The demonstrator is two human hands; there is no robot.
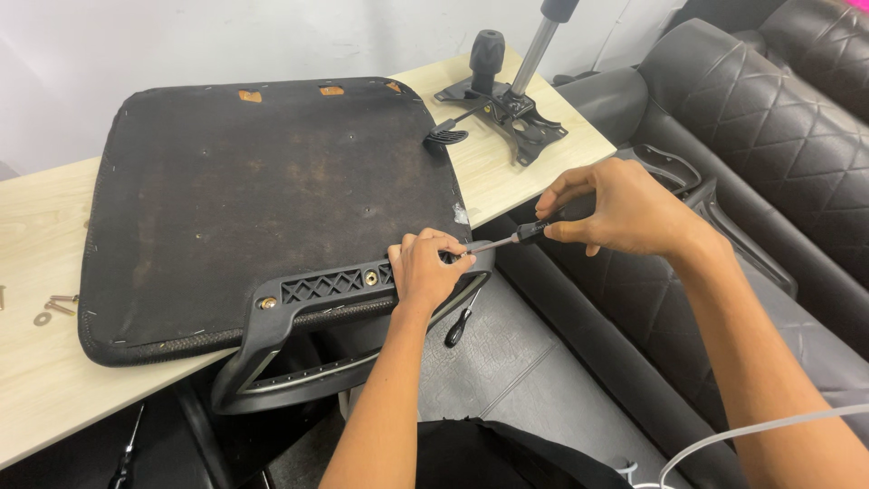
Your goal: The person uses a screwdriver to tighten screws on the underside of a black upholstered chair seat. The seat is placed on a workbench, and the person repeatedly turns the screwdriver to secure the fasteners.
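**Armrest bracket under the driver tip**

Armrest bracket of black moulded plastic (312,312), with a lattice panel and brass-coloured bolts, lies along the near edge of an upturned dark fabric-covered chair seat base (262,199), which rests on a pale wooden table (41,235). The bracket's loop hangs off the table edge below the left fingers.

The left hand (425,272) is curled down over the bracket's right end, fingertips pinched around the driver tip. The right hand (625,208) is closed around the black-handled screwdriver (511,239), shaft pointing toward the left fingertips.

Judging by this, the tip could slip and jab the steadying fingers, being so close. The overhanging bracket could also shift if pressed sideways. Loose small metal screws (56,306) lie well left of both hands and could roll off.
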